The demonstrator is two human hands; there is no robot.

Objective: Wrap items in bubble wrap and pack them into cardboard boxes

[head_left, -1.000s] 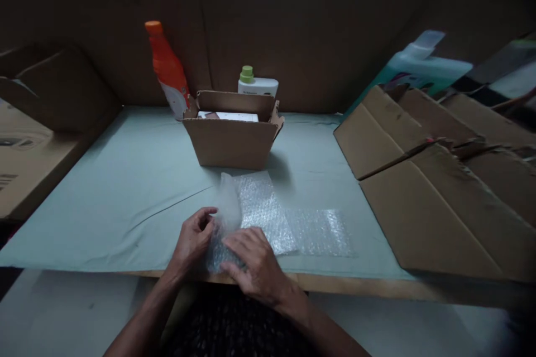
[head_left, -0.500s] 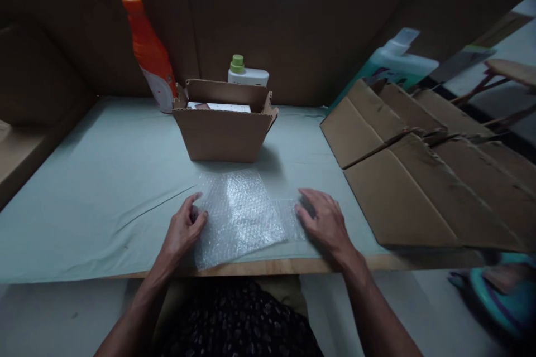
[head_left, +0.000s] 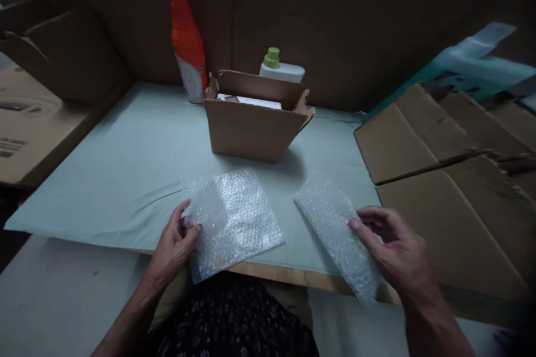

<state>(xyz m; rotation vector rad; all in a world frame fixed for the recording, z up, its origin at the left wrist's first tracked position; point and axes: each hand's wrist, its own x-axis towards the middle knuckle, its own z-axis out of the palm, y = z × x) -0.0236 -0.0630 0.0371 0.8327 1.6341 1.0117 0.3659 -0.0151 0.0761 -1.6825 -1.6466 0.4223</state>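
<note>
My left hand (head_left: 175, 241) pinches the left edge of a square sheet of bubble wrap (head_left: 232, 218) that lies on the table near its front edge. My right hand (head_left: 393, 254) grips a second, narrower strip of bubble wrap (head_left: 335, 228), which hangs over the front edge at the right. Behind both sheets stands a small open cardboard box (head_left: 255, 122) with something white inside it.
A pale green cloth (head_left: 125, 162) covers the table. An orange bottle (head_left: 187, 44) and a white bottle with a green cap (head_left: 280, 67) stand behind the box. Flattened cardboard (head_left: 452, 178) lies at the right, more cartons (head_left: 37, 117) at the left. A teal jug (head_left: 473, 67) lies far right.
The two bubble wrap sheets have been drawn apart: my right hand pulled the narrow strip to the right and toward the table edge. My left hand now pinches the square sheet.
</note>
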